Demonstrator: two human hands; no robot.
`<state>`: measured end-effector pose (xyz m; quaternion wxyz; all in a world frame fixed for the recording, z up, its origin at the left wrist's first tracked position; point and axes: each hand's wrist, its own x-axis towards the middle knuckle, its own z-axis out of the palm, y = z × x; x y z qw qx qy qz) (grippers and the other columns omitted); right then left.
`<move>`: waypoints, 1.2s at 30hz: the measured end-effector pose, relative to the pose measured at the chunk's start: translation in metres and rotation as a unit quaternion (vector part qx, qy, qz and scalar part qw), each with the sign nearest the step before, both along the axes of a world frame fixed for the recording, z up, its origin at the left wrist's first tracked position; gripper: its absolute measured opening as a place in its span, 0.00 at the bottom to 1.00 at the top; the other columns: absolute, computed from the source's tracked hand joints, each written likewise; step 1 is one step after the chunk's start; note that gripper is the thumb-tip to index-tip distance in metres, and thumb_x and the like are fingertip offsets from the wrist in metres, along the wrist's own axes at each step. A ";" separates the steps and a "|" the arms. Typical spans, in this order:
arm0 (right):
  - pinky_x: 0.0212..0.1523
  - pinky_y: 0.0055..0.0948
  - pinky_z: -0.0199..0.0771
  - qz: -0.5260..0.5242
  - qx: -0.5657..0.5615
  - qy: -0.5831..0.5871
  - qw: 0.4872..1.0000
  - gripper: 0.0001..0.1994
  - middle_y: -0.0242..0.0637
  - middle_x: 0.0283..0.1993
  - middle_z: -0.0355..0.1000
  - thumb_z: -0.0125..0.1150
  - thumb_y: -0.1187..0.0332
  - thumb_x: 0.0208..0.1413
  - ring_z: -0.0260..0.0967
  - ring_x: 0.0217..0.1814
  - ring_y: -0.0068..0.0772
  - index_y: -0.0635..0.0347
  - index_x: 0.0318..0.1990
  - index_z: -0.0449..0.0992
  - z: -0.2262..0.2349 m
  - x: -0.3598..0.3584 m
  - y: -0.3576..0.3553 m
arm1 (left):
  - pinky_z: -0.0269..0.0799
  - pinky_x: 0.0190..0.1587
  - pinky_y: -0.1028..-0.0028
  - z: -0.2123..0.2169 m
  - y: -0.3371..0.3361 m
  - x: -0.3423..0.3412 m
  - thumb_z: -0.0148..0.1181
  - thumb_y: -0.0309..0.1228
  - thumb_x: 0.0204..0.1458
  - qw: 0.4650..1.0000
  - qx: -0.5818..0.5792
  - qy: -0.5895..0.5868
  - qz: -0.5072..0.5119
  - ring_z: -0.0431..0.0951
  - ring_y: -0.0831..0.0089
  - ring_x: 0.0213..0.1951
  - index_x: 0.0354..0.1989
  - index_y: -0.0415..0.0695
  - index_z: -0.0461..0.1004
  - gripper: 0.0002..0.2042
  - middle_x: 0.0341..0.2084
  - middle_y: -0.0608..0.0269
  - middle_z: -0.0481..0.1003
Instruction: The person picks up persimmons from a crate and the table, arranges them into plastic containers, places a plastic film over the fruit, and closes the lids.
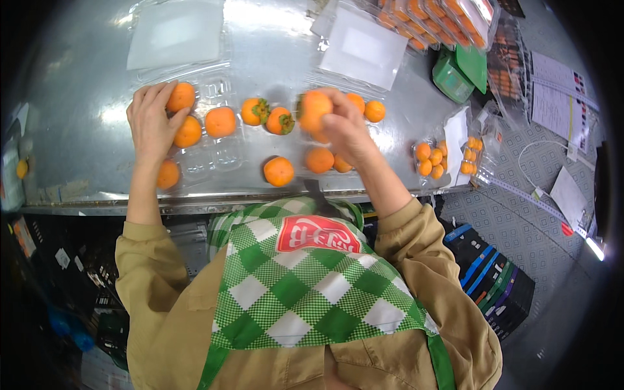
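Observation:
My left hand (151,120) curls around an orange persimmon (182,96) at the far end of a clear plastic tray (224,156). Its thumb lies between that fruit and a second persimmon (188,132). Another persimmon (220,122) sits in the tray, and one more (168,174) rests at its near left corner. My right hand (348,127) grips a persimmon (316,109) raised over the table, slightly blurred. Between the hands lie two persimmons with green leafy tops, a leftmost one (253,111) and its neighbour (280,121). Nearer me is a loose persimmon (278,171); several more sit under and beside my right hand.
Stacked clear trays with white sheets (175,32) lie at the back left; another white-sheeted stack (364,45) is back centre. Packed fruit boxes (442,23) and a green scale (455,75) stand back right. Packs of small orange fruit (430,159) sit near the right edge.

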<state>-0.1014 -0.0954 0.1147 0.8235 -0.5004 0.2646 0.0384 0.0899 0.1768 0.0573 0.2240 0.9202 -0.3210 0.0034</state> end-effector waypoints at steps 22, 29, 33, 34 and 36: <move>0.49 0.40 0.69 0.190 -0.686 0.018 0.702 0.25 0.39 0.47 0.69 0.67 0.75 0.34 0.67 0.49 0.49 0.55 0.46 0.72 -0.020 -0.076 -0.057 | 0.64 0.55 0.63 0.006 0.094 -0.083 0.68 0.27 0.41 0.988 -0.045 0.087 0.117 0.69 0.56 0.51 0.50 0.41 0.74 0.24 0.47 0.52 0.70; 0.47 0.40 0.69 0.258 -0.733 0.074 0.625 0.24 0.38 0.46 0.71 0.67 0.75 0.34 0.68 0.48 0.44 0.56 0.45 0.72 -0.013 -0.071 -0.046 | 0.67 0.49 0.63 0.009 0.084 -0.081 0.71 0.28 0.36 0.972 -0.090 0.132 0.174 0.71 0.56 0.45 0.43 0.43 0.74 0.22 0.41 0.54 0.71; 0.45 0.39 0.70 0.281 -0.696 0.107 0.652 0.23 0.38 0.47 0.71 0.67 0.76 0.37 0.69 0.47 0.45 0.57 0.46 0.71 -0.012 -0.068 -0.050 | 0.67 0.49 0.63 0.007 0.075 -0.079 0.71 0.28 0.36 0.967 -0.094 0.115 0.207 0.70 0.56 0.46 0.45 0.44 0.73 0.23 0.42 0.55 0.71; 0.45 0.38 0.70 0.289 -0.680 0.131 0.661 0.23 0.38 0.47 0.71 0.67 0.76 0.38 0.69 0.47 0.45 0.57 0.47 0.71 -0.012 -0.067 -0.052 | 0.67 0.49 0.62 0.008 0.074 -0.075 0.71 0.29 0.36 0.973 -0.082 0.090 0.195 0.70 0.56 0.46 0.46 0.44 0.73 0.24 0.42 0.56 0.71; 0.46 0.37 0.71 0.282 -0.666 0.140 0.676 0.23 0.39 0.48 0.71 0.66 0.75 0.40 0.70 0.47 0.45 0.57 0.48 0.70 -0.004 -0.061 -0.053 | 0.67 0.48 0.62 0.007 0.070 -0.066 0.72 0.29 0.35 0.983 -0.062 0.042 0.169 0.69 0.56 0.46 0.47 0.45 0.73 0.25 0.43 0.56 0.70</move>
